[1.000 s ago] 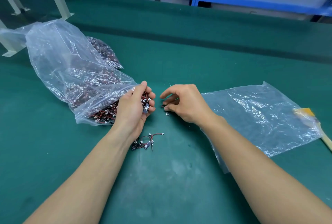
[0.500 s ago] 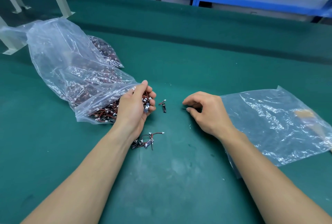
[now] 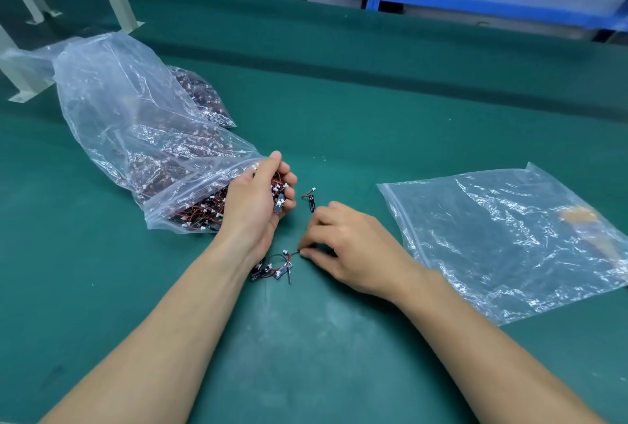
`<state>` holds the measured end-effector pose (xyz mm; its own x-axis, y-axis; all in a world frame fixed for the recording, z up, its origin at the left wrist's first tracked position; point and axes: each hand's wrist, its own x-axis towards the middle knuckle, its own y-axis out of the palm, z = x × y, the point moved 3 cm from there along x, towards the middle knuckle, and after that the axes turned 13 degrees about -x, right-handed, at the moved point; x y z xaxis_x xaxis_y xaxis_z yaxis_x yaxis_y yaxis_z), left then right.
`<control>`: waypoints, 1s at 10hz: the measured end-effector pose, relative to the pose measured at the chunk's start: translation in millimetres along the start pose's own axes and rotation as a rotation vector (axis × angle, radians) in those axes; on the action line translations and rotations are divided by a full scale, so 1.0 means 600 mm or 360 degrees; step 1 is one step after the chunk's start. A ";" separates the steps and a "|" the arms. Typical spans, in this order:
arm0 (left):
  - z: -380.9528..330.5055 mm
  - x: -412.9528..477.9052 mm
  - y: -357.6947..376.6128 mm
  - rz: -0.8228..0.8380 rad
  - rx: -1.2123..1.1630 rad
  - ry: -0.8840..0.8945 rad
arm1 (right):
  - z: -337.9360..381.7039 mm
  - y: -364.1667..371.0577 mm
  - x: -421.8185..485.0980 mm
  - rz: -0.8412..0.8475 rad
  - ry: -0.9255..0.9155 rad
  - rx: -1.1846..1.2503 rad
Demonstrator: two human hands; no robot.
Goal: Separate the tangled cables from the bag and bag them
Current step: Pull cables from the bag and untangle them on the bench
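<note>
step: the separating looks to be in hand, with a few cables out on the green mat (image 3: 339,111) and none bagged that i can see.
left hand (image 3: 253,201): fingers curled round a clump of cables (image 3: 279,194) right at the mouth of the full bag (image 3: 136,131). it's a closed, holding grip.
right hand (image 3: 353,248): thumb and forefinger are pinched narrow on the end of a red wire (image 3: 295,253) and hold it just off the mat.
small pile (image 3: 273,269): this is where the red wire leads. it lies between the two wrists, touching the mat, and looks knotted together.
wire direction: it runs from the fingertips leftward and a little toward the person, with its long axis roughly across the view.
loose cable (image 3: 310,201): it lies alone just beside the left fingers. its dark end points toward the person and its white plug points away and to the right.
empty bag (image 3: 509,247): it lies flat, well to the right, and its near edge seems to face the hands.
next move: probably draw the pinched wire free of the pile gently, since a sharp tug would likely drag the whole knot, then carry it right to the empty bag.
</note>
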<state>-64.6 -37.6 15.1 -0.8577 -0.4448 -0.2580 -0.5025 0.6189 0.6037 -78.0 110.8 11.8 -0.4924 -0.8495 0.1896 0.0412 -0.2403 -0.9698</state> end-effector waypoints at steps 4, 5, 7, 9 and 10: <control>0.002 0.002 -0.002 0.0012 0.0016 0.0001 | -0.023 -0.016 -0.004 -0.0378 0.0275 0.0304; 0.002 0.002 -0.003 0.0006 0.0009 -0.0001 | -0.060 -0.021 0.005 -0.0407 0.0444 0.0140; 0.002 0.003 -0.002 0.0010 0.0004 -0.0013 | -0.107 -0.020 0.044 -0.0187 0.0687 -0.0257; 0.003 0.004 -0.002 0.0017 -0.0021 -0.0022 | -0.113 -0.010 0.057 -0.0067 0.0719 -0.0330; 0.003 0.004 -0.002 0.0017 -0.0027 -0.0029 | -0.114 -0.009 0.051 -0.0031 0.0725 -0.0354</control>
<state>-66.4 -38.1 12.5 -0.8650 -0.4259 -0.2651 -0.4914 0.6126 0.6191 -152.6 118.2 12.2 -0.8225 -0.5428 0.1702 -0.1338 -0.1062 -0.9853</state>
